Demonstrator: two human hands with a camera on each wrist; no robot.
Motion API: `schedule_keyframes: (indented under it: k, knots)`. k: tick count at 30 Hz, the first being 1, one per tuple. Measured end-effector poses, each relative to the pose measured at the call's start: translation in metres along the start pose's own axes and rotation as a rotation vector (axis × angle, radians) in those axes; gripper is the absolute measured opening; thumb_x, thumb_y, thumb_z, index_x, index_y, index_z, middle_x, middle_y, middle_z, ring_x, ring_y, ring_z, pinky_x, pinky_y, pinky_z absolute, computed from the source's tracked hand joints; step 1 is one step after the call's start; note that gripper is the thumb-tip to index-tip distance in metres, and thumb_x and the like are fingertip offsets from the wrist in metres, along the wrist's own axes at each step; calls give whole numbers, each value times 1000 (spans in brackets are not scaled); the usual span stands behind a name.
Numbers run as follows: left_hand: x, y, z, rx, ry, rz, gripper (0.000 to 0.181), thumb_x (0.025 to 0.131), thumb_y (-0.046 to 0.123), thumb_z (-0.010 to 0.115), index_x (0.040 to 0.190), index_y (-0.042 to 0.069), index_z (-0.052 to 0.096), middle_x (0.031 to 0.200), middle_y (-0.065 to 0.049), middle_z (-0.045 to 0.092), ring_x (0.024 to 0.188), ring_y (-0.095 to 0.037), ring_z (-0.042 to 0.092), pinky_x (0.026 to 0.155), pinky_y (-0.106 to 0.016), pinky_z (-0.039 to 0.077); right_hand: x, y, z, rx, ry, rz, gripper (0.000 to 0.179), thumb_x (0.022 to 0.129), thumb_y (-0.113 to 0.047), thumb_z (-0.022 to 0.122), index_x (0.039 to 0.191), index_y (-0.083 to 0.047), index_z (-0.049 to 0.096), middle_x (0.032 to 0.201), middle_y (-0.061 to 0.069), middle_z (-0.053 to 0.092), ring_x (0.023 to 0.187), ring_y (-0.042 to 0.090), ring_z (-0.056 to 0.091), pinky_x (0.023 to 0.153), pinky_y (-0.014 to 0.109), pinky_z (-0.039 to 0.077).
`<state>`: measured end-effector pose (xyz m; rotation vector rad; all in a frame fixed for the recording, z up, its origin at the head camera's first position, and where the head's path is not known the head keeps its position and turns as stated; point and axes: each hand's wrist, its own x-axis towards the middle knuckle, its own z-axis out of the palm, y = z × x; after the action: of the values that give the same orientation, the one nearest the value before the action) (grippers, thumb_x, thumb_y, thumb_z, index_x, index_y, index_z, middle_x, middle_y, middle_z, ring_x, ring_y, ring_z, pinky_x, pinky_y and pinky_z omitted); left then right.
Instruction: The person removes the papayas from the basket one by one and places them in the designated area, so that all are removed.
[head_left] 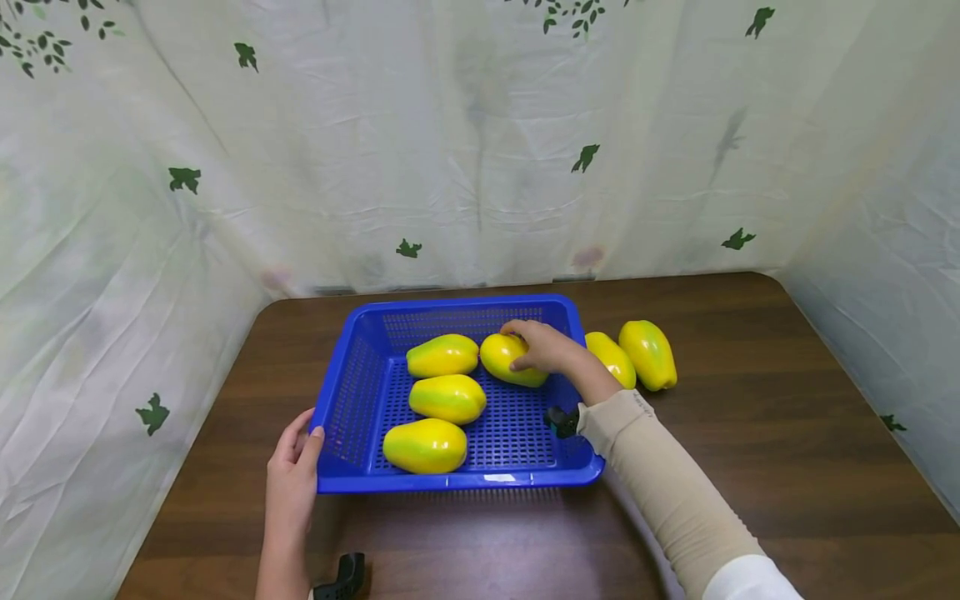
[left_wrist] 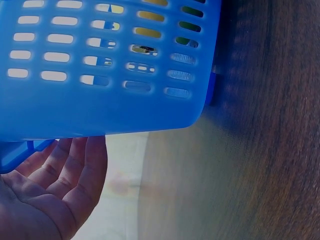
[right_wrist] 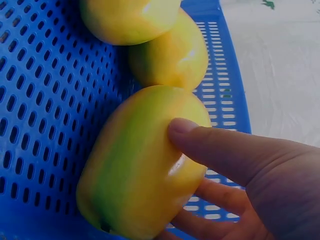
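A blue plastic basket with slotted walls stands on the table. My left hand grips its left rim, thumb on top; in the left wrist view the fingers curl under the rim. Inside, my right hand holds a yellow-green papaya at the basket's back right. The right wrist view has the thumb on one side of this papaya and fingers partly hidden behind it. Three more papayas, the back, middle and front ones, lie in a column to its left.
Just right of the basket, two papayas lie side by side on the wooden table, the nearer one partly behind my right forearm, the other in full view. Pale curtains with leaf prints hang behind and at both sides.
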<state>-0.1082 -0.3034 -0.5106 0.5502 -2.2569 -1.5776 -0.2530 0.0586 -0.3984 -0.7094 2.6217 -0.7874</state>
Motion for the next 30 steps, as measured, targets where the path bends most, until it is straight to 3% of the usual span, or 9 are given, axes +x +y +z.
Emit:
schedule_keyframes:
  k: [7, 17, 25, 30]
  knots:
    - [-2, 3, -1, 5, -12, -8, 39, 78, 48, 44, 115, 35, 44, 90, -7, 52, 73, -22, 52, 54, -32, 44, -1, -3, -2, 7, 20, -13, 49, 69, -15, 67, 114, -9, 47, 107, 7, 49, 96, 20, 43, 80, 34, 34]
    - [-1, 0, -1, 16, -10, -3, 39, 79, 47, 44, 116, 35, 44, 90, -7, 51, 74, -22, 51, 55, -31, 44, -1, -2, -2, -1, 2, -21, 53, 68, -16, 68, 116, -10, 45, 111, 6, 47, 100, 20, 41, 83, 33, 33]
    - [-1, 2, 0, 14, -10, 0, 39, 79, 47, 44, 116, 34, 44, 92, -6, 52, 75, -22, 51, 55, -31, 44, -7, -2, -7, 28, 76, -92, 52, 70, -19, 66, 118, -12, 45, 118, 5, 42, 109, 21, 35, 87, 36, 29]
    - [-1, 2, -1, 1, -22, 4, 39, 79, 45, 45, 116, 33, 44, 92, -7, 52, 74, -22, 51, 54, -30, 44, -10, -1, -9, 71, 136, -134, 51, 71, -21, 65, 117, -13, 45, 116, 4, 43, 105, 19, 37, 84, 35, 32]
